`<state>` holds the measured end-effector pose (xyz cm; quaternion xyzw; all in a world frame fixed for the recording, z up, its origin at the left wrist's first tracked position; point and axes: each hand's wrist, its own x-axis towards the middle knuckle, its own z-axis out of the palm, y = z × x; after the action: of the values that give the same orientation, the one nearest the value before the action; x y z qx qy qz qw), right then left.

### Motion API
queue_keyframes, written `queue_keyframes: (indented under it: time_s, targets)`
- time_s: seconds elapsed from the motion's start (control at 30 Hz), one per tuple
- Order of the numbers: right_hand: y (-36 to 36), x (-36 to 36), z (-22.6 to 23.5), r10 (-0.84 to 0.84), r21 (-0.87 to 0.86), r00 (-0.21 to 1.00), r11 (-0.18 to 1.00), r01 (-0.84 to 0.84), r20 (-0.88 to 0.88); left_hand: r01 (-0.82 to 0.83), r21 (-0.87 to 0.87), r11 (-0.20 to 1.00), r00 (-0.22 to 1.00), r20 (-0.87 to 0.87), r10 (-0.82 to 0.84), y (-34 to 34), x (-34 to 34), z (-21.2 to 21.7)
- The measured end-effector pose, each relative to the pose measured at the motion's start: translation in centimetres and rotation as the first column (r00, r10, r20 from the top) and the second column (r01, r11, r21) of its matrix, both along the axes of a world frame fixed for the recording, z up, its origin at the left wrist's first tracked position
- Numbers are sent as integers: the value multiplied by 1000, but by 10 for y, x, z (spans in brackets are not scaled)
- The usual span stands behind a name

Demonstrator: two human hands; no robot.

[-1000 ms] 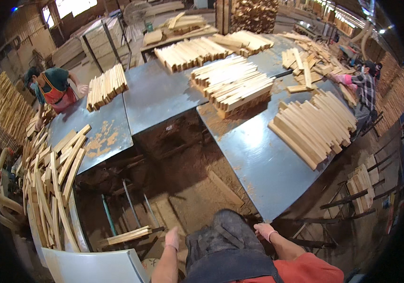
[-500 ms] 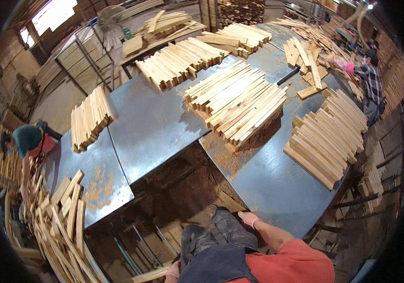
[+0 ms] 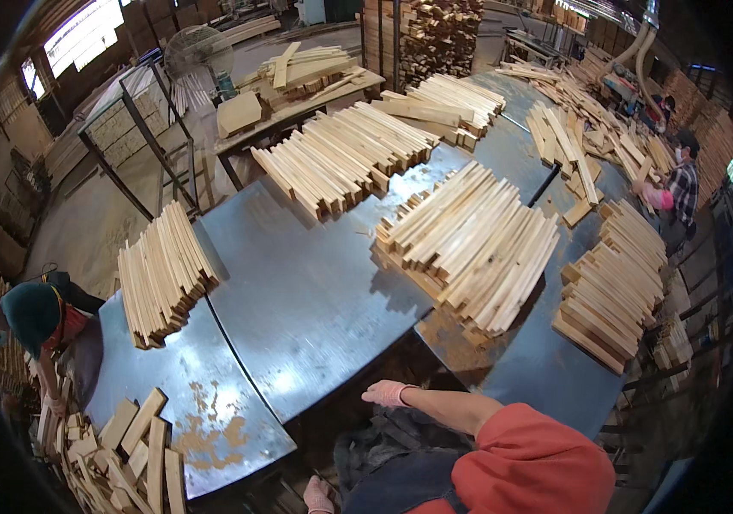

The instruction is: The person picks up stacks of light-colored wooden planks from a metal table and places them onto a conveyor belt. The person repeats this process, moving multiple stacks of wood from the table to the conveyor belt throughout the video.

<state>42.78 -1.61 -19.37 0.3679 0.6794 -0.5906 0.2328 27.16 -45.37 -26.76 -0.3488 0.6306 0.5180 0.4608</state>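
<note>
My right hand (image 3: 386, 393), in a pink glove, reaches leftward above my lap and the dark gap in front of the metal table (image 3: 298, 291). Its fingers are loosely stretched, and nothing shows in them. Low at the bottom edge, my left hand (image 3: 318, 497), gloved too, hangs beside my dark apron with fingers loosely apart and no piece of wood visible in it. Nearest beyond my right hand, a stack of wooden sticks (image 3: 469, 240) lies on the table. Another stack of sticks (image 3: 610, 287) sits at the right edge.
More stick stacks lie at the far side (image 3: 345, 158) and left (image 3: 165, 274). A jumbled wood pile (image 3: 126, 463) is at the lower left, where a co-worker (image 3: 36, 317) bends. Another co-worker (image 3: 683, 184) stands at the far right. Sawdust (image 3: 212, 433) covers part of the left tabletop.
My right hand has left the table edge and moved up and leftward over the gap. The view has shifted, with my body nearer the left table section.
</note>
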Motion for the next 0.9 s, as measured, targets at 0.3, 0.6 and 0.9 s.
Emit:
queue_keyframes:
  time_s: [0.3,0.6,0.9]
  targets:
    - [168,-113,-31,-1,188,885,977,100,-465,383,388,839,921,-237,-310,218,-162,69]
    - [520,-170,52,-549,380,681,569,729,-484,451,160,878,880,-243,-408,437,-231,100]
    - [724,-155,-5,-681,556,562,266,787,-469,844,-166,510,267,-695,-668,732,-352,67]
